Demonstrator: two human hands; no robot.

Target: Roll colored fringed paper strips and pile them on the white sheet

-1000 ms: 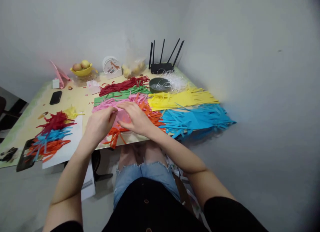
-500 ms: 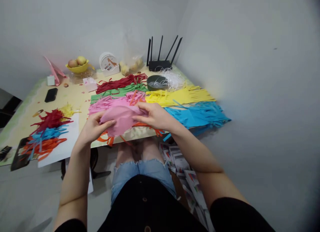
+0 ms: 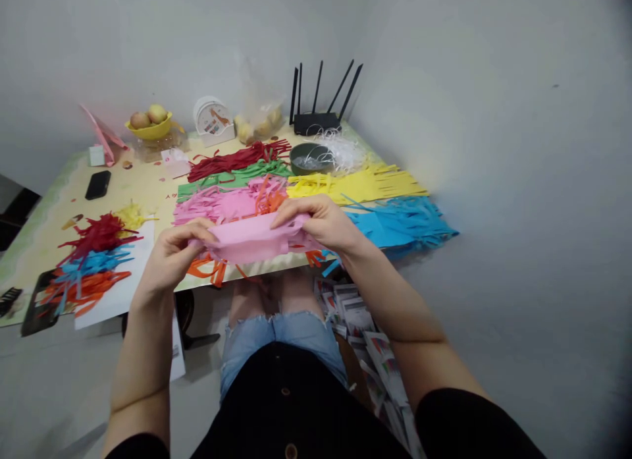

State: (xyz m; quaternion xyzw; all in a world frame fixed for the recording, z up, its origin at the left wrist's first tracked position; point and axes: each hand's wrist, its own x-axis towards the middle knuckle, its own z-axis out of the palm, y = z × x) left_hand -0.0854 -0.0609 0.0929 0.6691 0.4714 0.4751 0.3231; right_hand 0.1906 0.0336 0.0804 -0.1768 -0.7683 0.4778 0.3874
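Note:
A pink fringed sheet (image 3: 251,240), perhaps felt or paper, is stretched between my two hands above the table's front edge. My left hand (image 3: 180,248) pinches its left end, fingers closed. The right end is gripped by my right hand (image 3: 320,223), whose fingers bend over the top. Behind it lies a pile of pink fringed pieces (image 3: 217,204), with orange strips (image 3: 212,272) sticking out below. Green (image 3: 237,177) and dark red fringed pieces (image 3: 237,161) lie farther back. To the right are yellow (image 3: 365,184) and blue fringed pieces (image 3: 395,223).
A black router (image 3: 316,123) stands at the back beside a dark bowl (image 3: 311,159) and white strings (image 3: 345,149). Red, blue and orange tassels (image 3: 99,261) rest on white paper at the left, near a black phone (image 3: 98,185). A yellow fruit bowl (image 3: 151,130) sits behind.
My hands have moved apart, and my right hand has shifted to the right. The pink sheet, bunched and curved before, is now pulled into a long flat band.

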